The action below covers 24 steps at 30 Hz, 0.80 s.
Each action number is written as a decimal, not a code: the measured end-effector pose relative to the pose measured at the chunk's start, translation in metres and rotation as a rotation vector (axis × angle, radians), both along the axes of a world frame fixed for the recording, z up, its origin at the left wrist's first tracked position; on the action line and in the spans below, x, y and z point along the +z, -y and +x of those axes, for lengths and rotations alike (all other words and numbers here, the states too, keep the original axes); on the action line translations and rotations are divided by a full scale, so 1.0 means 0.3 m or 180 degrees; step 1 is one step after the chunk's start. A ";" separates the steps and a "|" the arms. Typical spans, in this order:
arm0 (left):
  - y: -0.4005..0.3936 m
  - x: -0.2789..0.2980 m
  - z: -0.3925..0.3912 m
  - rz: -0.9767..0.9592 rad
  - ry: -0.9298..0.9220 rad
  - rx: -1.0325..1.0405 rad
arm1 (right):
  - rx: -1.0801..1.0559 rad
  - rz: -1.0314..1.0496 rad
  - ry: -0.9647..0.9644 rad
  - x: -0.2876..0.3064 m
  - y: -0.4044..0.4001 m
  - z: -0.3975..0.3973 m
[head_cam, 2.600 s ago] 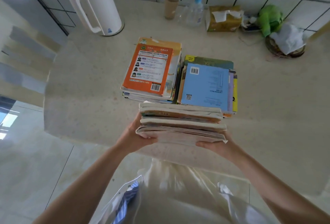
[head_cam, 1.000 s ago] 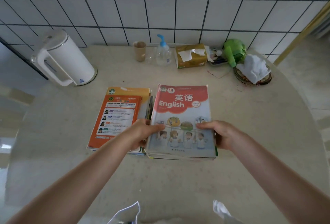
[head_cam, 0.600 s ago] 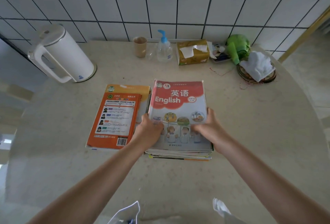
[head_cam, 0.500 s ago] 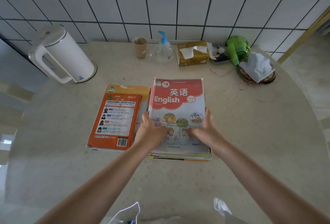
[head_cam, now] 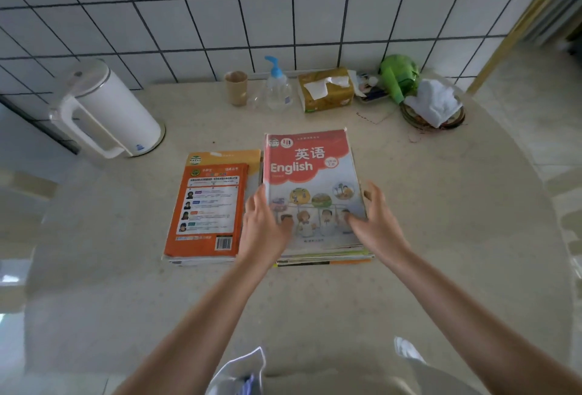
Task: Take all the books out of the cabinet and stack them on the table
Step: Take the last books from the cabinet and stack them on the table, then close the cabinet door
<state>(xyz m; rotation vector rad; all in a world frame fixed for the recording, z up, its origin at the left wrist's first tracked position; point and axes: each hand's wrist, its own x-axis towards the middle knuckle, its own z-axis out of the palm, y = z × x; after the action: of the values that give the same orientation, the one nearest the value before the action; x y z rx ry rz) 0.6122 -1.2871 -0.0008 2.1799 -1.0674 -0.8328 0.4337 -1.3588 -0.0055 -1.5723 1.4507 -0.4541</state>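
Note:
Two stacks of books lie side by side on the beige table [head_cam: 456, 237]. The left stack [head_cam: 208, 205] has an orange cover on top. The right stack has a red and white English textbook [head_cam: 310, 180] on top. My left hand [head_cam: 263, 227] rests against the left edge of the right stack, fingers spread. My right hand [head_cam: 373, 221] is at the stack's right edge with fingers apart, thumb on the cover. Neither hand holds a book. The cabinet is out of view.
Along the tiled wall stand a white kettle [head_cam: 107, 111], a brown cup [head_cam: 236, 87], a pump bottle [head_cam: 277, 85], a tissue box [head_cam: 326, 90], a green object [head_cam: 398, 74] and a dish with a white cloth [head_cam: 433, 104].
I carried a bundle of books over, set it on the right stack and squared it. My hands have since slid from the cover to the stack's sides and spread apart.

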 end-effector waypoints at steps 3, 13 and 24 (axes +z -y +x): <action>-0.025 0.015 -0.024 -0.0600 0.0320 -0.0318 | -0.0102 -0.0258 -0.0122 0.016 -0.081 -0.029; -0.068 -0.062 -0.168 -0.1614 0.0426 -0.1870 | -0.1120 -0.0304 -0.0310 -0.072 -0.382 -0.160; -0.282 -0.152 -0.582 -0.0916 -0.0205 -0.3700 | -0.2518 -0.0070 -0.0939 -0.119 -0.899 -0.468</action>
<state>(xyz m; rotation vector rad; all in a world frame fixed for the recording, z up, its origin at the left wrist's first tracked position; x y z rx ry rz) 0.4377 -1.2026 -0.0465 1.1444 -2.2763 -1.0781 0.2934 -1.0890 -0.0413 -1.0514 2.2959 -0.7039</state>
